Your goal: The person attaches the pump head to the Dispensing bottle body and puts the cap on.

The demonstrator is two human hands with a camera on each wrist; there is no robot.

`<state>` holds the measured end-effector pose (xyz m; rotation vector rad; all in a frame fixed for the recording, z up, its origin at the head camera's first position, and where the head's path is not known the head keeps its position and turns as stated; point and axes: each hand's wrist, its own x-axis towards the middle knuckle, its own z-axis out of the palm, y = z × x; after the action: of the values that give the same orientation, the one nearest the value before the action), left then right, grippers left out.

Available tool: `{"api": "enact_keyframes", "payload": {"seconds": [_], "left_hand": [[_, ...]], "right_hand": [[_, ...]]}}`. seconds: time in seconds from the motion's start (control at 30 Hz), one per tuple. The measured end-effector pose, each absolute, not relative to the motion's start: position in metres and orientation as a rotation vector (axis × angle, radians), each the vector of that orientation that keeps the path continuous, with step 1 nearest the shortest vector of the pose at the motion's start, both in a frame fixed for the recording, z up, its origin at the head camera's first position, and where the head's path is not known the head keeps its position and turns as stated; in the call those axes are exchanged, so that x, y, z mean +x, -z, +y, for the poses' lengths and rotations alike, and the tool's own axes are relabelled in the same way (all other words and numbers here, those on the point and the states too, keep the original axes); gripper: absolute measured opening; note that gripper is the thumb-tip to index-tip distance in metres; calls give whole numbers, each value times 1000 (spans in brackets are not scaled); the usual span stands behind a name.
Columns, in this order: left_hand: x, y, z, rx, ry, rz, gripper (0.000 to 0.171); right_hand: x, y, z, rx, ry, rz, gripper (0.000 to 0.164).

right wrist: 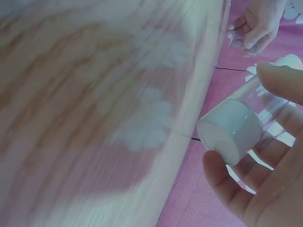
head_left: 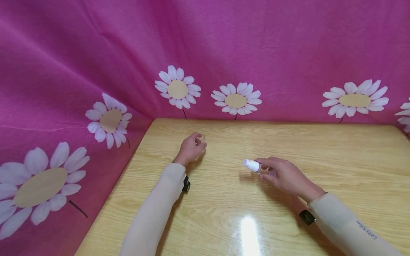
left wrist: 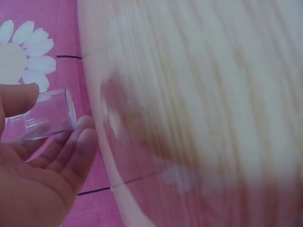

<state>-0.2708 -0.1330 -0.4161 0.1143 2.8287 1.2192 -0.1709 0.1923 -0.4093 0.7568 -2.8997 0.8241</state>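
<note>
And here's pink cloth [head_left: 272, 42] walling in the far and left edges of the worktop [head_left: 208, 213], printed daisies [head_left: 236, 101] along it, a dark wrist camera [head_left: 186, 184] strapped at each cuff! Left hand [head_left: 191, 149], over the far-left part, grasps a clear cup [left wrist: 49, 116] between thumb and fingers, the see-through wall showing. Right hand [head_left: 286, 176], over the middle, grips a clear bottle [head_left: 252, 165] with white ends, one pointing left; I can't quite tell whether liquid sits inside. Wood grain spans the room between both hands and out towards the right edge.
</note>
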Motion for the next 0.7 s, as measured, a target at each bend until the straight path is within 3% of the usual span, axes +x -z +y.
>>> {"api": "enact_keyframes", "payload": {"seconds": [0.7], "left_hand": [[-254,414,-129,211,-1132,2851,44]], "right_hand": [[-182,401,192,812,-747,-2849,46]]}}
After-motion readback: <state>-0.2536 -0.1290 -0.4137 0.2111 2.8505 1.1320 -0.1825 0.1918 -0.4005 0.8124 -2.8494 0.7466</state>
